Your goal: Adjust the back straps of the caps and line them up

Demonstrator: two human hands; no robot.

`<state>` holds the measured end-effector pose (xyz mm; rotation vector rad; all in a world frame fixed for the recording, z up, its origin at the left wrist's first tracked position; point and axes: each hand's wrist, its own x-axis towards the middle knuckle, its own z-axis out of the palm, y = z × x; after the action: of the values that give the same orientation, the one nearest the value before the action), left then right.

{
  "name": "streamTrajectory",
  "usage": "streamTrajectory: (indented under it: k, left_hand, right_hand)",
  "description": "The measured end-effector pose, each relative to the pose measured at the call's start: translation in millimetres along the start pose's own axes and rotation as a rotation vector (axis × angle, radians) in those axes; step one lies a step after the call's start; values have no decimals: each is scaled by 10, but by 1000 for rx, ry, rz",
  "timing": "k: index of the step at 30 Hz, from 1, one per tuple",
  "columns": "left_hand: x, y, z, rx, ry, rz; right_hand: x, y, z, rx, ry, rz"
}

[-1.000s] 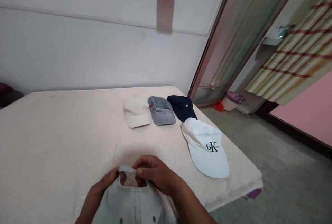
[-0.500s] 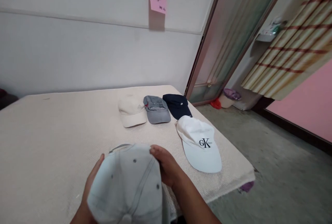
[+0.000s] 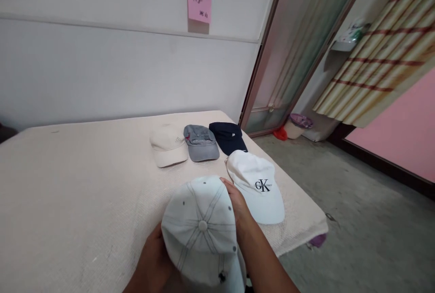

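A pale grey baseball cap point(image 3: 200, 207) with a top button and a small dark emblem is held crown up, its brim side toward me. My left hand point(image 3: 152, 256) grips its left side, the fingertips hidden behind the cap. Around the right side closes my right hand point(image 3: 237, 202). Just beyond it lies a white cap point(image 3: 254, 189) with black letters on the front. Further back a cream cap point(image 3: 169, 145), a grey cap point(image 3: 201, 142) and a navy cap point(image 3: 228, 137) sit in a row, brims toward me.
The caps lie on a surface with a cream textured cover point(image 3: 84, 184), its right edge dropping to a concrete floor point(image 3: 360, 220). A white wall panel with a pink note point(image 3: 199, 5) stands behind. A bin point(image 3: 297, 125) and a striped curtain point(image 3: 380, 53) are at the right.
The held cap has moved right and away from me and has tilted, so its top button and emblem now show. Both hands have moved with it. The view has shifted slightly.
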<state>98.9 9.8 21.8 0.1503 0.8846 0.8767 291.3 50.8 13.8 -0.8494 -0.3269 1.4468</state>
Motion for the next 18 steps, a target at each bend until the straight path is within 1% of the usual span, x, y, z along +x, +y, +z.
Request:
streamTrajectory:
  k: [3,6,8,11,13,14,16,18]
  left_hand:
    - [82,-54,29,-11,33,-29]
    - [169,-7,3,8,31,18]
    - [237,52,-24,19,23,43]
    - [367,144,-19,6,0,52]
    - [473,204,39,0,-12,98]
    - [532,231,81,2,-26,130]
    - [660,272,168,-2,-56,194]
    - [783,285,226,-17,-48,248]
  right_hand:
    - [5,-45,-32,-14,21,-27]
    - [-24,-76,-75,-16,13,-25]
    - [-54,-96,-112,-40,-38,9]
    - [-93,-155,-152,-104,-165,59]
    - [-98,-208,-168,-125,-209,25]
    - [-89,-230,-181,-123,-208,-16]
    - [-51,-248,-234,-128,-167,-85]
    - [7,-218,-338,-214,-114,-80]
